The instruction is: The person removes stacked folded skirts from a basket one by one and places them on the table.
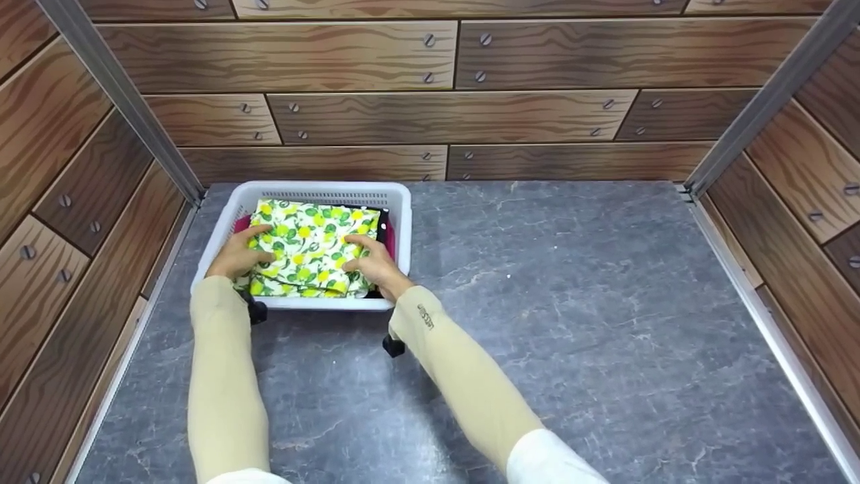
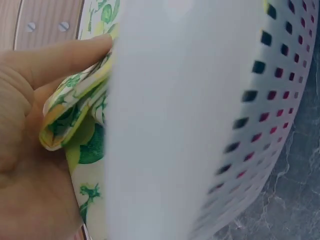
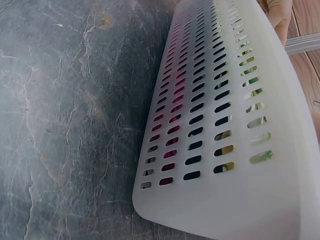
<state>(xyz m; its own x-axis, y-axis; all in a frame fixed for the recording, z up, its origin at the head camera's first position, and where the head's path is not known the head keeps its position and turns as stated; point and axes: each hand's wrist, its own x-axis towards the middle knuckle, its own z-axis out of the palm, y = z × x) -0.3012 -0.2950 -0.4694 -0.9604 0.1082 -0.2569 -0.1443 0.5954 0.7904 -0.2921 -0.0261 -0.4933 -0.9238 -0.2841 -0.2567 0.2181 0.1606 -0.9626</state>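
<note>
A folded cloth printed with yellow lemons and green leaves lies on top of other fabric in a white plastic basket. My left hand holds the cloth's left side, with thumb and forefinger over the top. In the left wrist view, folded layers of the cloth bunch against that hand beside the basket rim. At the cloth's right side, my right hand grips it with forefinger and thumb spread on its face. The basket wall covers most of this hand in the right wrist view.
Beneath the lemon cloth, magenta fabric and a black fabric with white dots show at the edges. The basket stands at the back left of a grey marble-patterned table. Wood-patterned panels enclose the back and sides.
</note>
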